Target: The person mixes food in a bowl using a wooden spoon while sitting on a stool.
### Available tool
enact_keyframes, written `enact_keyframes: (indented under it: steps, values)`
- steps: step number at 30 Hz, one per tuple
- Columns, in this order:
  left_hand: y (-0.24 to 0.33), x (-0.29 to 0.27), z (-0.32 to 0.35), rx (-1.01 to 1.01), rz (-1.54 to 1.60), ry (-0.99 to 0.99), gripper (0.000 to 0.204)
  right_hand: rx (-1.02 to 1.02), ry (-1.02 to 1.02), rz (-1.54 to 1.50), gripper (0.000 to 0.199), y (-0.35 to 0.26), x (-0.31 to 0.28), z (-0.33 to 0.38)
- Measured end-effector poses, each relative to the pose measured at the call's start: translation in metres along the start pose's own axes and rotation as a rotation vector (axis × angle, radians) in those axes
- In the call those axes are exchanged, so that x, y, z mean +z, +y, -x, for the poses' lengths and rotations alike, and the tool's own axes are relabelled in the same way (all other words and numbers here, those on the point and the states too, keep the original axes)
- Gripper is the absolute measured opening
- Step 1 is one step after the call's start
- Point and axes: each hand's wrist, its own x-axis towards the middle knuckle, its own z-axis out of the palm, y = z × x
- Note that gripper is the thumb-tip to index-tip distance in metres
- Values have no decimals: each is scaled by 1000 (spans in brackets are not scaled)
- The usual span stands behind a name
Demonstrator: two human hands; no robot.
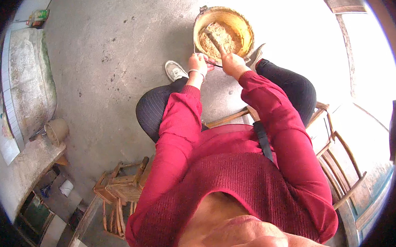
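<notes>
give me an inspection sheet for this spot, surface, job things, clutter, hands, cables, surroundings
surface: stained grey concrete floor
job's things: yellowed bucket of coarse brown mash, stirring tool standing in it
clutter: small wooden chair lower left, clay pot on a ledge
hands: left hand at the bucket's near rim; right hand gripping the tool
cables: nothing seen
surroundings: stone trough at left, wooden chair at right, glare overexposing the top right

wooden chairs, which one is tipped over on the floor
The small wooden chair at the person's left, lower in the picture, lies tipped with its legs sideways. The other wooden chair, at the person's right, stands upright.
</notes>
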Motion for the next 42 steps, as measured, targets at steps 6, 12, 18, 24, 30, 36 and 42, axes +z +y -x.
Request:
enact_keyframes:
  steps: [6,12,18,24,30,36,42]
  values:
    - [0,1,-3,-25,-34,-12,23,-268,-101,287,62,54,-35,46]
    - [-3,-5,-7,-30,-45,-16,23,-267,-61,369,60,84,-97,74]
    - [0,0,-2,-6,-36,-17,23,-248,67,204,53,102,-104,62]
    - [3,2,3,-19,-24,5,24,-191,98,-60,54,54,-57,14]
    - [1,-2,-1,-41,-58,22,23,55,75,-284,55,38,15,-3]
    - [-5,-6,-6,-95,-13,55,23,-109,-90,-135,63,48,0,13]
    - [-6,-10,-8,-90,-30,39,24,-308,-142,262,59,74,-13,30]
